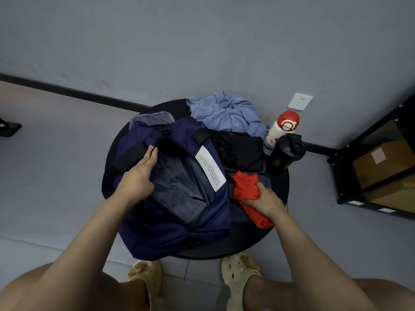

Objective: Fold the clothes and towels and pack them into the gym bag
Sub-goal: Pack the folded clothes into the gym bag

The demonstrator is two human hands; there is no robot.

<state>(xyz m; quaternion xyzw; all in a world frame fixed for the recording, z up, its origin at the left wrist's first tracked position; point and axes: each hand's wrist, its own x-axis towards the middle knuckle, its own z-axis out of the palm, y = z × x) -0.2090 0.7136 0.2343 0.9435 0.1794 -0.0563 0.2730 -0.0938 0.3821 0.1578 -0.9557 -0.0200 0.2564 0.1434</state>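
Fingers (251, 202) of the right hand (266, 202) are curled round a bunched red garment (248, 187), gripping it at the near right of the round dark worktop (258, 241), just beside the navy gym bag (170, 221). On the other side, the left hand (137, 178) lies with its fingers straight and close together along the left lip of the bag's unzipped mouth, seemingly holding it apart so the grey lining (177, 182) shows; nothing appears to be packed inside yet. A black garment (238, 151) lies flat beyond the red one, touching the bag's right side, and a crumpled light blue towel (226, 113) sits at the far edge of the worktop. Two bottles, a white one with a red cap (280, 131) and a black one (285, 153), stand at the right edge. The red piece looks thin, light and limp, so a fistful in the middle will only keep it wadded; it would fold better if spread flat and taken by two corners or along a hem. The towel seems thicker and softer, likely to hold a fold well once its edges are squared. The bag itself is floppy fabric with no stiff frame, so its opening will probably sag shut unless one hand holds the rim while the other feeds folded pieces in.
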